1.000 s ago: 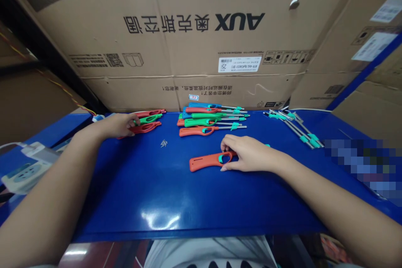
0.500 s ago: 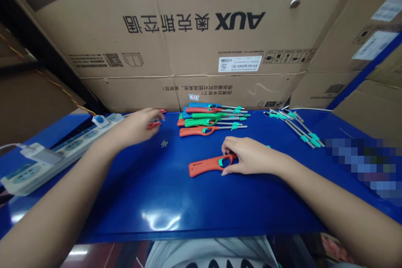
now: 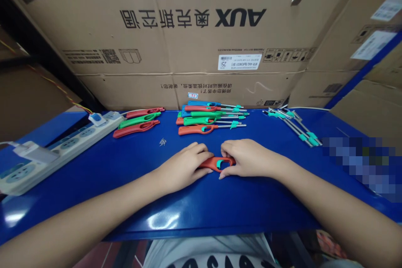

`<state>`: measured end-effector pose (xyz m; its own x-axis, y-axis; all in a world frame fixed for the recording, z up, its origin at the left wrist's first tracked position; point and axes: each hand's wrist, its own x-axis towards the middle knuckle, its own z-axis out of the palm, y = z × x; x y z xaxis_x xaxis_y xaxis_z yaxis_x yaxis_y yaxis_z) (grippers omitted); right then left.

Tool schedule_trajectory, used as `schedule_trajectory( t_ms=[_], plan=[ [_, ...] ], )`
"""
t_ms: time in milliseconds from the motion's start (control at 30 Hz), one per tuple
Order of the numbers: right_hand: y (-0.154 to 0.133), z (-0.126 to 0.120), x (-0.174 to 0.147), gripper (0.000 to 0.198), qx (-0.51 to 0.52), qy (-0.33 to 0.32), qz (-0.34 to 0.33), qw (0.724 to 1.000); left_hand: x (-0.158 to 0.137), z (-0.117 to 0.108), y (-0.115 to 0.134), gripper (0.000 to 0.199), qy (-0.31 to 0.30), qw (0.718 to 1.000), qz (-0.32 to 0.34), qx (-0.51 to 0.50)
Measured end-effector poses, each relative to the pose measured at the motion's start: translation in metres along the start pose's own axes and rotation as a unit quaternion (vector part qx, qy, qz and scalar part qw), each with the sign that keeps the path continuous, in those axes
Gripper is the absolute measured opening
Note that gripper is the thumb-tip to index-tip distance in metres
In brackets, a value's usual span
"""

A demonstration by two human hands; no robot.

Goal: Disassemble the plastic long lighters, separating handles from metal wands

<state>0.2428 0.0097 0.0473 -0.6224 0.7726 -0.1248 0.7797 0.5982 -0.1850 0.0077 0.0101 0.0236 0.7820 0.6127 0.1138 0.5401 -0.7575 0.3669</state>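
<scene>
Both of my hands are on one orange-red gas lighter (image 3: 210, 163) with a green trigger, low over the blue table. My left hand (image 3: 186, 166) is closed around its handle end, covering most of it. At the trigger guard end, my right hand (image 3: 246, 158) pinches with thumb and fingers, and hides whatever extends beyond. Just behind lies a pile of lighters with metal rods, the nearest an orange lighter (image 3: 196, 130). Left of my left hand is a small heap of screws (image 3: 162, 142). Farther left lie red and green lighter handles (image 3: 138, 120) without rods.
A long white power strip (image 3: 63, 150) with plugs runs along the left side. Metal rods with green triggers (image 3: 297, 127) lie at the back right. A large cardboard box (image 3: 188, 58) stands behind the blue table (image 3: 238, 205). A pixelated patch covers the right edge.
My left hand has come from the handles at the back left, forward and right, and has closed on the lighter's handle. My right hand has stayed on the lighter.
</scene>
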Motion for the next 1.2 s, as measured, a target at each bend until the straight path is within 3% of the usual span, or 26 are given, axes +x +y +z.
schedule_trajectory(
  t_ms=[500,700,767,933,1100,1200],
  plan=[
    [0.006,-0.001,0.002,0.054,0.023,-0.005,0.001,1.0,0.001,0.009,-0.003,0.024,0.036,0.996,0.007,-0.082],
    [0.009,-0.004,-0.002,0.054,0.054,0.024,-0.001,0.998,0.003,0.012,-0.008,0.02,0.073,0.989,-0.003,-0.132],
    [0.017,-0.004,-0.002,0.049,0.081,0.03,-0.005,0.996,0.005,0.014,-0.011,0.018,0.098,0.983,-0.015,-0.157],
    [0.041,0.001,0.005,0.014,0.175,0.069,-0.047,0.981,0.008,0.017,-0.019,0.024,0.147,0.963,-0.066,-0.217],
    [0.05,0.007,0.012,0.012,0.267,0.107,-0.046,0.956,0.011,0.02,-0.022,0.03,0.148,0.911,-0.106,-0.369],
    [0.049,0.011,0.014,0.012,0.248,0.095,-0.048,0.963,0.012,0.021,-0.021,0.031,0.151,0.897,-0.116,-0.399]
  ],
)
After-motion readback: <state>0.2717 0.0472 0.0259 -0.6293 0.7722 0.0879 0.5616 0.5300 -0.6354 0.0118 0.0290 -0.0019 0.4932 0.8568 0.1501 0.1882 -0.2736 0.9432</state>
